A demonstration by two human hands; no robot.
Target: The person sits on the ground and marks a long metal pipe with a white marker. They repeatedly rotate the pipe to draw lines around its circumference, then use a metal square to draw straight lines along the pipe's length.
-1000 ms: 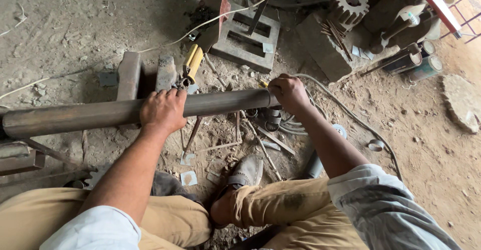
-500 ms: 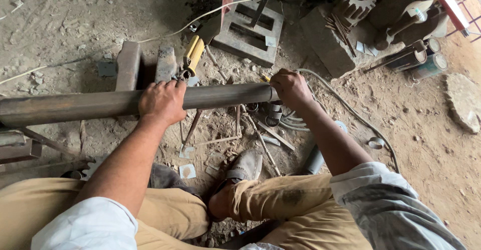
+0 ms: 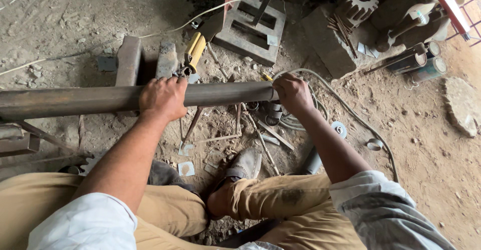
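Note:
A long rusty brown metal pipe [image 3: 85,99] lies level across the view, running off the left edge. My left hand [image 3: 163,98] is wrapped over its middle. My right hand [image 3: 292,92] closes around the pipe's right end, with something small and yellow [image 3: 265,77] showing just beside the fingers; what it is I cannot tell. Below the pipe, my bent leg in tan trousers and my grey shoe [image 3: 244,164] rest on the dirt floor.
A yellow-handled tool [image 3: 194,51] lies behind the pipe beside two metal blocks [image 3: 128,59]. A grey frame block [image 3: 250,27], a gear wheel [image 3: 362,0], cans [image 3: 426,62], a hose [image 3: 350,114] and thin rods [image 3: 260,135] litter the ground.
The view has drifted slightly, so the pipe sits a little lower and more level. Both hands keep the same hold on it.

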